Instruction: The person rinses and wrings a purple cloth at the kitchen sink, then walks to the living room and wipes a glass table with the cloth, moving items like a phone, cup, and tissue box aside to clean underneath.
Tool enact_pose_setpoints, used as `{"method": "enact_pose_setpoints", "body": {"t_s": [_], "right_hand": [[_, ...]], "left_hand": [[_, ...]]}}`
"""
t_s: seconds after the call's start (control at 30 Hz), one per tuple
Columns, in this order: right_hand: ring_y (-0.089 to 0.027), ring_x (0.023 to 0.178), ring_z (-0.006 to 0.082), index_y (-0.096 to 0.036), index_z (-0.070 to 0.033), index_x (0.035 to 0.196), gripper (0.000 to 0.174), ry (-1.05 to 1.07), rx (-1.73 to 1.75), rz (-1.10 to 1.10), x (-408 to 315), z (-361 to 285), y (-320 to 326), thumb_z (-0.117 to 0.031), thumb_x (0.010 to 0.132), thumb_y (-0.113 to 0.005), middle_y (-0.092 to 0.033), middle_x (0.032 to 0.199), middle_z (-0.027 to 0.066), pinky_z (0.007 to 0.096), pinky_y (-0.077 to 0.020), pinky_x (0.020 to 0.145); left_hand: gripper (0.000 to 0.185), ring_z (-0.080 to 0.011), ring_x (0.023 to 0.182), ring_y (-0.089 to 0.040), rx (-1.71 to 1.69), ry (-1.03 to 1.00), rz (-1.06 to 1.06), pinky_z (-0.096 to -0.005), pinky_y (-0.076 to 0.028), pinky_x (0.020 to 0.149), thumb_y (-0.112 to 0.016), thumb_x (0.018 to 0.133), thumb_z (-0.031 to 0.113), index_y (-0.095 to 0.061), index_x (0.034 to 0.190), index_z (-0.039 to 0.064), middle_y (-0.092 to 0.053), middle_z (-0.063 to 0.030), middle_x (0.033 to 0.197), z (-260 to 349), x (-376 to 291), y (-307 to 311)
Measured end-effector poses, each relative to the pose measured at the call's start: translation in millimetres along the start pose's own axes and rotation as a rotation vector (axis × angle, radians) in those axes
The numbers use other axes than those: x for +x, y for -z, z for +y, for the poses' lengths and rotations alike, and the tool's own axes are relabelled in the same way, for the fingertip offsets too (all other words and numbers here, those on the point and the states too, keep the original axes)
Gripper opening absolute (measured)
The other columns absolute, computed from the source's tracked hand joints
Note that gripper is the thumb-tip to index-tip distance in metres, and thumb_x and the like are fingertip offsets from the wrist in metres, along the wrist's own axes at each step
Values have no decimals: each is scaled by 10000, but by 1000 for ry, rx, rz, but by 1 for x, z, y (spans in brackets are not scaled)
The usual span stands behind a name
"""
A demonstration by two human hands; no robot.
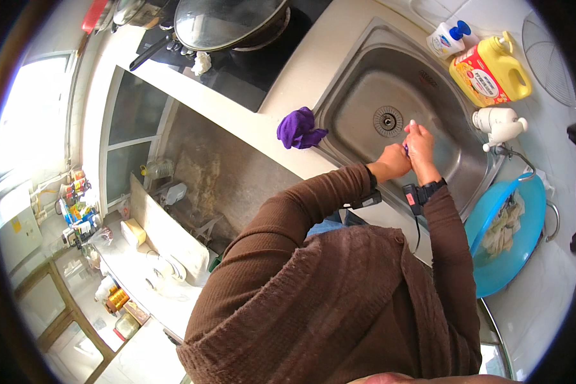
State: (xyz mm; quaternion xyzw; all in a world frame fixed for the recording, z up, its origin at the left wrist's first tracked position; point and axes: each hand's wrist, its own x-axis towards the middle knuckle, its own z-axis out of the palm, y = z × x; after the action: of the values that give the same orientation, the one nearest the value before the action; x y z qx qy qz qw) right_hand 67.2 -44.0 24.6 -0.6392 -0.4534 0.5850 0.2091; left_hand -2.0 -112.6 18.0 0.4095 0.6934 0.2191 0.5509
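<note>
Over the stainless steel sink [360,96], my two hands meet, just below the round drain strainer [388,121]. My left hand [392,161] is curled into a fist and presses against my right hand [419,144]. A small purple thing [406,150] shows between them at the left fist, mostly hidden; it may be cloth. The right hand's fingers are bent with the thumb side up, and its grip is hidden from me. A crumpled purple cloth [297,128] lies on the counter at the sink's left rim, apart from both hands.
Behind the sink stand a white pump bottle [445,41] and a yellow detergent jug [489,72]. The white faucet fitting [499,122] is at right. A blue basin [533,225] holds wet cloth [504,230]. A lidded pan [230,24] sits on the black cooktop [249,81].
</note>
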Motion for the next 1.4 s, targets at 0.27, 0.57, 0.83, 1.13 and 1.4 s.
{"method": "enact_pose_setpoints", "body": {"t_s": [0.27, 0.57, 0.83, 1.13, 1.4], "right_hand": [[-556, 649, 116, -624, -23, 920, 314, 132, 370, -255, -13, -21, 19, -319, 1000, -556, -498, 628, -17, 258, -447, 610], [-530, 610, 100, -613, -24, 929, 299, 112, 253, -486, -37, -70, 33, -309, 1001, -553, -451, 588, -30, 253, -456, 630], [-447, 476, 111, -562, -18, 846, 332, 89, 219, -14, -23, -12, 6, -296, 1020, -508, -440, 549, -5, 277, -391, 484], [-462, 475, 135, -543, -26, 846, 310, -115, 232, 213, -10, 16, -5, -265, 1028, -471, -477, 569, 21, 295, -380, 473], [-496, 465, 176, -533, -25, 784, 326, -191, 241, 328, 3, 35, -11, -243, 1020, -478, -523, 612, 52, 343, -417, 487]], "left_hand": [[408, -305, 969, -673, -376, 84, -635, -418, -558, 804, -719, 840, 305, -595, 1165, 92, -669, -122, 1028, 7, 4, 70], [191, -137, 586, -524, -919, 193, -709, -271, -369, 398, -711, 840, 101, -552, 941, 72, -575, -39, 765, 36, -20, 60], [331, -321, 747, -683, -94, -99, -42, -401, -526, 646, -696, 808, 241, -627, 948, -51, -690, -208, 846, 9, -16, 12], [298, -446, 949, -638, 158, -196, 16, -475, -525, 816, -637, 833, 210, -628, 993, -42, -662, -277, 985, -23, 2, -6], [267, -427, 928, -653, 309, -146, -30, -465, -547, 811, -611, 835, 190, -651, 997, -18, -658, -260, 1025, -36, 14, -12]]}}
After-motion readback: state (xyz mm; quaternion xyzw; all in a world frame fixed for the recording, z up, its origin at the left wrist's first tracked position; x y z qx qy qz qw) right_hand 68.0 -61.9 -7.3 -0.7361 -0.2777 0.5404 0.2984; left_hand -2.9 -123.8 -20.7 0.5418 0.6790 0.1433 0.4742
